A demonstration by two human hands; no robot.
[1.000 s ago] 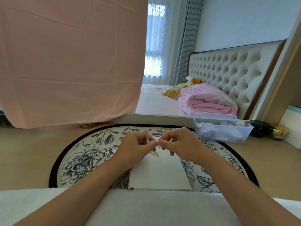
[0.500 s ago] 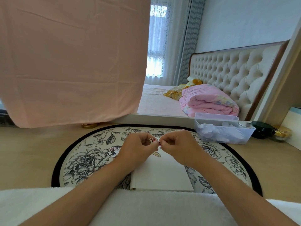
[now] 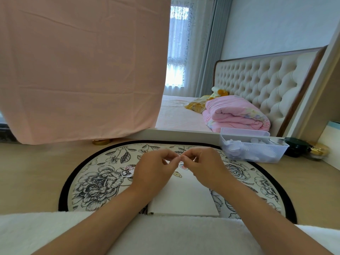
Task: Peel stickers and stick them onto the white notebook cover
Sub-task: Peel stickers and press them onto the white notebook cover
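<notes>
Both hands are meeting above the far end of the notebook, fingers curled inward. The left hand (image 3: 154, 170) and the right hand (image 3: 204, 166) are each pinching, between thumb and forefinger, a small sticker (image 3: 181, 159); only a reddish sliver of it is showing between the fingertips, and its design is too blurred to tell. The fingertips of the two hands are touching or nearly touching at that point.

The white notebook (image 3: 184, 199) is lying flat just beneath the hands, closed, its spine towards the left and its near edge butting against a white plush fabric (image 3: 165, 236) that is covering the person's lap. Two small pieces, seemingly stickers (image 3: 177, 174), are lying at the notebook's far edge, partly hidden by the hands. A cartoon sticker (image 3: 127, 171) with a dark head is lying on the mat just left of the left hand.

The notebook is resting on a round floral mat (image 3: 103, 181) with a black border, which is lying on the wooden floor (image 3: 27, 172). To the right, at the mat's far edge, a clear plastic bin (image 3: 257, 151) is holding pale, whitish pieces. Beside it are standing a dark round container (image 3: 296, 147) and a gold-lidded jar (image 3: 319, 150).

A pink sheet (image 3: 82, 70) is hanging at the upper left, with a gold disc (image 3: 101, 142) showing under its hem. Behind, a bed (image 3: 176, 116) is carrying a folded pink quilt (image 3: 237, 115) and a plush toy (image 3: 219, 92) before a tufted headboard (image 3: 261, 80).
</notes>
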